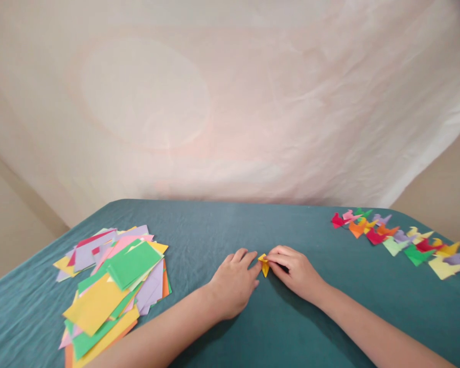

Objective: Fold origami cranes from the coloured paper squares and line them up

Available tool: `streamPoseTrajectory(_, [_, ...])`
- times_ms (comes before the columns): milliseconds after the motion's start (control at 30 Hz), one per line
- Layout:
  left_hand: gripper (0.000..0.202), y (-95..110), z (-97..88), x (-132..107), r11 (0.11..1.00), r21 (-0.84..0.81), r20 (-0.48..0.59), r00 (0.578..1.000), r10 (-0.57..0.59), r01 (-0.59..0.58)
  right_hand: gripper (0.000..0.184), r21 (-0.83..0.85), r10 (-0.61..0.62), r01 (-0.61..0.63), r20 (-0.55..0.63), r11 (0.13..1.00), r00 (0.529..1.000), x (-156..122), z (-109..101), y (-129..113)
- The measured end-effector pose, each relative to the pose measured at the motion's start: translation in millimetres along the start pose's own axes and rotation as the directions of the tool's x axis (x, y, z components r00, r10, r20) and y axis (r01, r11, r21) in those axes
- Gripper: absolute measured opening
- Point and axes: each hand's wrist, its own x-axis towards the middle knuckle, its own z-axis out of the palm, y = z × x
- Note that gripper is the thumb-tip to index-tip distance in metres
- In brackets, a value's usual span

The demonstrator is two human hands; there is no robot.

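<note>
Right hand [296,270] pinches folded yellow paper [266,269], presumably for control; left hand [234,284], grip loosely spread, touches it (likely steadying). Paper sheets [115,287], nine o'clock; paper birds [394,247], two.

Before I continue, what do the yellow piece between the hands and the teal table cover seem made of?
Yellow piece: probably paper, matte-looking, judging by its angular, folded shape. Teal table cover: likely cloth, dull, with soft wrinkles at its left.

The folded piece [266,271] and sheets [134,266] look matt paper, the tablecloth [199,235] fabric.
</note>
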Motion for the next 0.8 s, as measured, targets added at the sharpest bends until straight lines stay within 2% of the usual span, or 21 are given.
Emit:
streamPoseTrajectory(233, [0.043, 2.2, -8.8, -1.8, 0.999, 0.036, 0.083, 0.997, -0.008, 0.005, 0.023, -0.053, -0.015, 0.016, 0.025, 0.998, 1.000, -1.5, 0.3, 1.1])
streamPoseTrajectory(600, [0.044, 5.1, -9.7, -2.8, 0.997, 0.081, 0.119, 0.993, -0.017, 0.007, 0.022, -0.169, -0.071, 0.083, 0.075, 0.982, 0.995, -2.2, -1.6, -1.8])
streamPoseTrajectory(800, [0.049, 4.4, -18.3, -4.5, 0.998, 0.060, 0.175, 0.985, 0.001, -0.012, 0.022, -0.247, -0.093, 0.121, 0.125, 0.961, 0.988, -0.3, -5.3, -9.1])
